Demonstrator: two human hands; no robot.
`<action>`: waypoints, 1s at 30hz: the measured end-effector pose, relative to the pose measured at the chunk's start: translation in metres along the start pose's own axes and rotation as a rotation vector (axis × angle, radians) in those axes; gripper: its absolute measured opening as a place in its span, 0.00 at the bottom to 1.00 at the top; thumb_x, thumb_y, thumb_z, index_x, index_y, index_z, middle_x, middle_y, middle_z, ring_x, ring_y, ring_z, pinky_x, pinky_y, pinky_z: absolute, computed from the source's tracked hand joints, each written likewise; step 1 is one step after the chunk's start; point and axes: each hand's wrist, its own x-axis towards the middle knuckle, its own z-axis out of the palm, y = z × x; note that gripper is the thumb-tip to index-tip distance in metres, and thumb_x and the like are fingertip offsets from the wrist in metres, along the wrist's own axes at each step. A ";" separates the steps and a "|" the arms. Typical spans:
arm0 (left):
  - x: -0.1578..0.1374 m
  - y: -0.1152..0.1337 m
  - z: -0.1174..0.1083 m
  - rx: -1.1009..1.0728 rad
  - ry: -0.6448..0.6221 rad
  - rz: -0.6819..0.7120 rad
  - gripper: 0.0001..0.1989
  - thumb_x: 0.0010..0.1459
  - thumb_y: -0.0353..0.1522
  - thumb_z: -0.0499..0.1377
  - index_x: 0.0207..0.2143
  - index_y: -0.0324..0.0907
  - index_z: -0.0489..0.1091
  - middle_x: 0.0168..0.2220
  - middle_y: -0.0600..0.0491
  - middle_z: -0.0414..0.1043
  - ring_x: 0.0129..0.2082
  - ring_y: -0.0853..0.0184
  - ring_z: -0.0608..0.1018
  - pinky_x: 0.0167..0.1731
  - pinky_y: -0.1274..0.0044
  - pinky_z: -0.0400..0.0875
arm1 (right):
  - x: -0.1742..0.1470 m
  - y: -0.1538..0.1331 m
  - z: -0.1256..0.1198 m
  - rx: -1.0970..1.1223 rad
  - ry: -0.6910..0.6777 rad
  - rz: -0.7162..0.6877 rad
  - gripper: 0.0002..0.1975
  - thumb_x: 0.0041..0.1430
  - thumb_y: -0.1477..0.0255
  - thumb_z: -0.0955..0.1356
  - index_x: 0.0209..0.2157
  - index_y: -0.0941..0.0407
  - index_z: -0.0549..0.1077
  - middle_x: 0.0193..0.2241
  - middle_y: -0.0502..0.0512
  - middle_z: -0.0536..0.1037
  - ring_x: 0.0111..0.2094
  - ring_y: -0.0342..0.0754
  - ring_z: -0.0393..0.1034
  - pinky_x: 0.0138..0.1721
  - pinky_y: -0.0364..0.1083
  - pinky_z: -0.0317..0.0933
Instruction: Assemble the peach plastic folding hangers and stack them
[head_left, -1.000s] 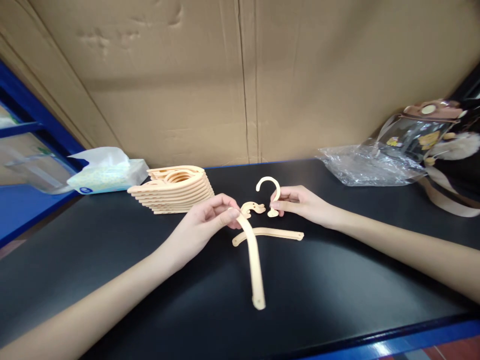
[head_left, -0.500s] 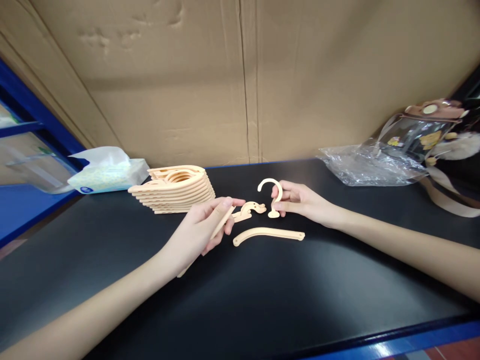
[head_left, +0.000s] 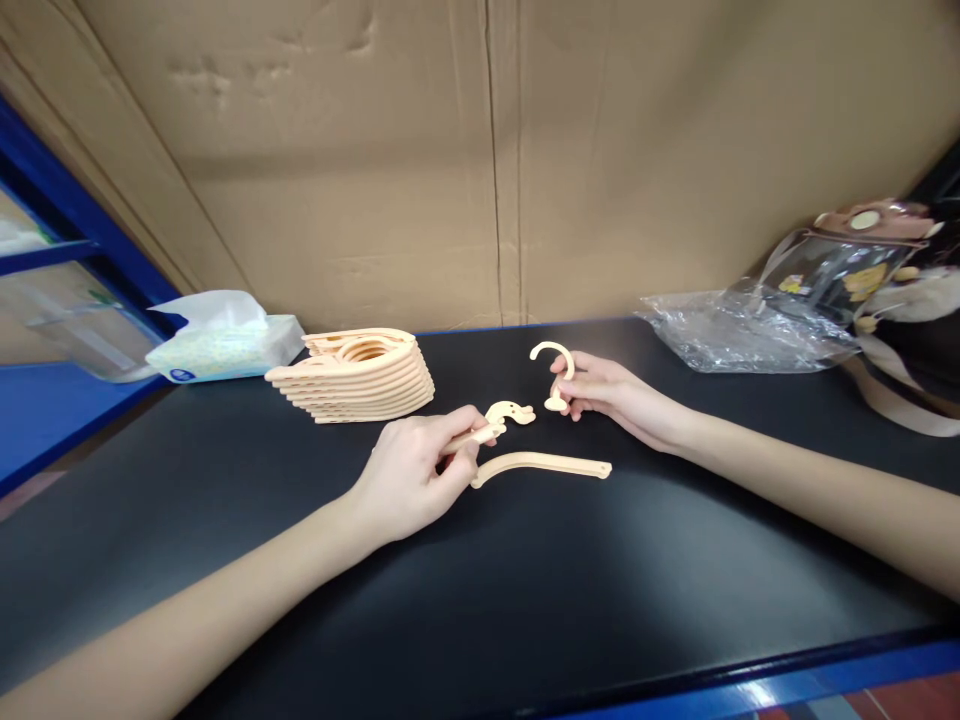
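Note:
My left hand (head_left: 416,472) is closed around a cream hanger arm (head_left: 480,436), most of which its fingers and palm hide. Just beyond those fingertips, a cream curved piece with small holes (head_left: 511,411) lies on the black table. My right hand (head_left: 600,388) pinches a cream hanger hook (head_left: 556,372) by its stem, curve upward and flat foot downward. Nearer to me, another hanger arm (head_left: 544,462), long and slightly bent, rests on the table, its left end close to my left thumb.
Several cream folded hangers form a stack (head_left: 352,385) behind my left hand. A tissue pack (head_left: 232,345) sits at the back left. At the back right are a clear plastic bag (head_left: 742,335) and a transparent bottle with a brown lid (head_left: 832,265). Cardboard (head_left: 360,180) stands behind the table.
My left hand has turned palm-down and brought the hanger arm level, its end now pointing right. My right hand has moved slightly right and up, tilting the hook.

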 end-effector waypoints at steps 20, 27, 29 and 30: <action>0.005 -0.010 0.006 0.137 0.052 0.250 0.11 0.64 0.32 0.51 0.45 0.41 0.69 0.31 0.54 0.69 0.30 0.69 0.67 0.30 0.78 0.60 | -0.007 0.000 0.009 0.089 -0.048 0.007 0.14 0.53 0.75 0.70 0.39 0.54 0.63 0.30 0.49 0.73 0.32 0.42 0.64 0.33 0.43 0.55; 0.006 -0.008 0.006 0.095 -0.059 0.297 0.12 0.65 0.29 0.48 0.48 0.39 0.65 0.34 0.52 0.67 0.34 0.67 0.65 0.35 0.76 0.61 | -0.005 -0.001 0.009 0.093 -0.041 0.021 0.16 0.51 0.72 0.71 0.39 0.53 0.63 0.29 0.48 0.73 0.31 0.42 0.64 0.34 0.44 0.55; 0.007 -0.008 0.006 0.087 -0.072 0.289 0.12 0.66 0.30 0.48 0.48 0.39 0.64 0.35 0.51 0.67 0.35 0.66 0.65 0.36 0.76 0.61 | -0.005 -0.001 0.010 0.086 -0.035 0.024 0.16 0.50 0.72 0.72 0.40 0.53 0.63 0.29 0.48 0.73 0.31 0.42 0.64 0.33 0.44 0.55; 0.007 -0.009 0.007 0.088 -0.075 0.281 0.12 0.66 0.30 0.47 0.49 0.39 0.64 0.35 0.51 0.67 0.35 0.66 0.66 0.36 0.76 0.62 | -0.005 -0.001 0.009 0.087 -0.035 0.024 0.17 0.50 0.71 0.72 0.40 0.53 0.63 0.29 0.48 0.74 0.31 0.42 0.64 0.33 0.44 0.55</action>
